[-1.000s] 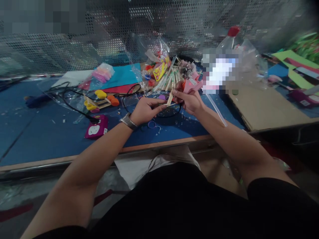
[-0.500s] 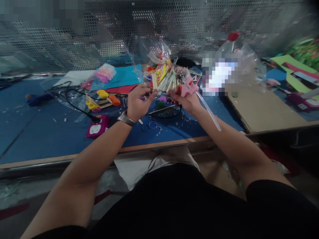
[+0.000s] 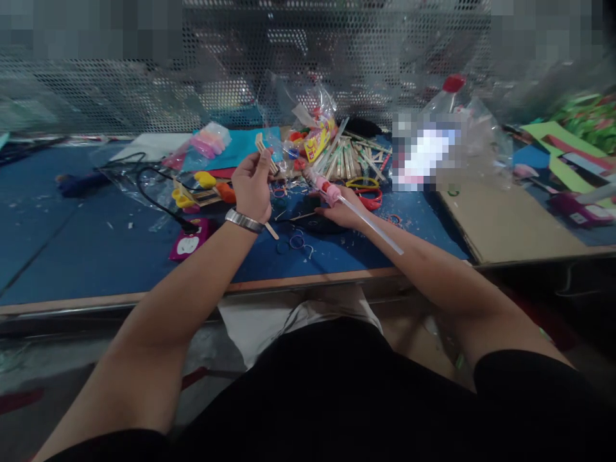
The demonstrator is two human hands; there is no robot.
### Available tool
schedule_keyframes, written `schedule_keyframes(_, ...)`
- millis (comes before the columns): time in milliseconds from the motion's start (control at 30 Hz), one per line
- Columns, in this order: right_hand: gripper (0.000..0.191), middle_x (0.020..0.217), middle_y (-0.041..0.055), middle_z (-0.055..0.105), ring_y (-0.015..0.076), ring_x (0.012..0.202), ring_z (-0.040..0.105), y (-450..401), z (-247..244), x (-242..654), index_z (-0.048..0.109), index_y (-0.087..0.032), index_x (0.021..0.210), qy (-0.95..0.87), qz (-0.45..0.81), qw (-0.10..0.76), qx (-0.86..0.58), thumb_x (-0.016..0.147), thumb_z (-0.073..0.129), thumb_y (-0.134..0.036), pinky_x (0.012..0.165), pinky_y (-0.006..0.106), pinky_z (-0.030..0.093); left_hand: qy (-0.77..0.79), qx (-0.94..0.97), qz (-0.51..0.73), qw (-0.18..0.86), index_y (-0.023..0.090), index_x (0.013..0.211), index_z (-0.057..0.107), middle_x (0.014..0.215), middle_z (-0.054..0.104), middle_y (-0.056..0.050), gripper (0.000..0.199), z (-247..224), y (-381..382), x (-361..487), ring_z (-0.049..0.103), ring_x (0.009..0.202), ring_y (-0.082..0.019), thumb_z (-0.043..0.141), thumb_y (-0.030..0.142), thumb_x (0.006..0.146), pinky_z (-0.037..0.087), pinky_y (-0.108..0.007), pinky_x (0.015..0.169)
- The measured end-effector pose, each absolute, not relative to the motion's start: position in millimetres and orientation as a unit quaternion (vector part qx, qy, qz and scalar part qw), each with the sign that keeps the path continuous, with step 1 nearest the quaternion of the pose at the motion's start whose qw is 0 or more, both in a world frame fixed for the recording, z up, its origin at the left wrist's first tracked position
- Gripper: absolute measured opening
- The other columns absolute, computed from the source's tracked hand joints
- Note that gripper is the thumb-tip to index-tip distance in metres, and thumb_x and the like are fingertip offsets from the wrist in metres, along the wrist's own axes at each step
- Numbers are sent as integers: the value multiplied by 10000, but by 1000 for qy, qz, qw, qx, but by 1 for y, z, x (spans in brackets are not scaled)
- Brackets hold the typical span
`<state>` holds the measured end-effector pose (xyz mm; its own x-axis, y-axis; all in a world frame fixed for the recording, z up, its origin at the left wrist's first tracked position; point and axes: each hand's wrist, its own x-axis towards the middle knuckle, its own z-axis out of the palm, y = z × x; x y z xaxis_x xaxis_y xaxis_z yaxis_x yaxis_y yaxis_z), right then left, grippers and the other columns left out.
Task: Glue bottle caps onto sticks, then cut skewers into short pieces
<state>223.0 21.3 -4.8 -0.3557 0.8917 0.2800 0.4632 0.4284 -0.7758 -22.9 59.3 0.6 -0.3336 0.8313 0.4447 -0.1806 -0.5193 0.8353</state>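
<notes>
Over the blue tabletop (image 3: pixel 96 244), the left hand (image 3: pixel 253 191) pinches pale, flat wooden sticks (image 3: pixel 260 142) upright, while the right hand (image 3: pixel 342 210) curls round a pink plastic glue gun (image 3: pixel 328 191) trailing a translucent glue stick (image 3: pixel 378 231)! Looks like a stick-gluing step, and the next move calls for steady fingertips.

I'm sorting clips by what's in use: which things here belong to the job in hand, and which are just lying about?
Apparently in use:
- wooden sticks, held in the left hand
- pink glue gun, with its clear rod, in the right hand

Apparently lying about:
- cardboard
- blue sheet
- red-capped bottle
</notes>
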Motion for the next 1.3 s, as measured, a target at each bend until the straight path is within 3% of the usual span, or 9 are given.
schedule_keyframes(167, 447, 1214, 80, 848, 324, 1161, 795, 23, -9, 221, 828, -189, 1222, -776, 270, 343, -456, 780, 824, -122, 1157, 507, 619, 337, 416, 771, 345, 295, 894, 887, 682, 671, 29, 373, 13, 49, -12, 511, 588, -78, 1022, 614, 757, 427, -238, 550)
schedule_keyframes(367, 426, 1181, 49, 835, 337, 1126, 787, 25, -9, 228, 798, -236, 1166, -786, 256, 333, -453, 752, 870, -164, 1114, 528, 629, 341, 434, 762, 340, 294, 897, 887, 855, 803, -5, 546, 9, 49, -12, 594, 660, -76, 1003, 772, 661, 473, -219, 576)
schedule_keyframes(567, 406, 1117, 51, 799, 356, 1135, 748, 32, -6, 230, 759, -238, 1042, -806, 227, 310, -451, 682, 946, -208, 1107, 551, 610, 348, 459, 735, 357, 320, 936, 877, 914, 824, 6, 517, 1, 53, -18, 648, 708, -92, 979, 774, 711, 528, -240, 622)
schedule_keyframes(767, 386, 1065, 70, 763, 336, 1067, 746, 33, -3, 237, 715, -221, 1013, -770, 253, 355, -466, 740, 977, -295, 1076, 567, 632, 344, 497, 708, 365, 302, 983, 866, 945, 821, -5, 464, -4, 54, -19, 685, 737, -102, 938, 728, 813, 557, -256, 644)
schedule_keyframes(867, 403, 940, 40, 690, 293, 951, 706, 29, 2, 241, 650, -241, 967, -719, 316, 414, -459, 772, 982, -358, 961, 543, 663, 319, 533, 672, 404, 286, 978, 869, 959, 826, -15, 501, 0, 43, -13, 716, 762, -111, 978, 723, 760, 577, -257, 670)
schedule_keyframes(967, 513, 920, 6, 646, 203, 764, 627, 24, 6, 240, 566, -265, 954, -657, 412, 480, -410, 761, 1000, -460, 710, 430, 633, 272, 604, 607, 440, 268, 951, 892, 1073, 843, -59, 467, 6, 27, -5, 791, 998, -181, 994, 683, 765, 645, -301, 835)
schedule_keyframes(1067, 699, 1049, 12, 685, 143, 682, 578, 21, 8, 236, 467, -278, 934, -603, 486, 527, -349, 669, 1048, -563, 557, 345, 529, 235, 670, 549, 442, 286, 953, 918, 1264, 827, -92, 355, 9, 16, -1, 769, 1260, -253, 963, 621, 845, 663, -394, 1037)
schedule_keyframes(1167, 781, 1068, 3, 699, 113, 650, 543, 17, 9, 232, 424, -282, 939, -587, 526, 530, -313, 635, 1072, -596, 525, 314, 471, 210, 712, 501, 445, 315, 991, 933, 1392, 785, -98, 319, 7, 12, 0, 733, 1364, -286, 949, 608, 867, 662, -434, 1086)
schedule_keyframes(1300, 746, 969, -16, 703, 102, 606, 479, 12, 11, 232, 428, -281, 934, -580, 547, 531, -287, 679, 1057, -591, 530, 317, 447, 194, 717, 480, 467, 301, 961, 929, 1362, 794, -95, 295, 6, 11, 0, 702, 1419, -304, 940, 586, 886, 636, -472, 1150)
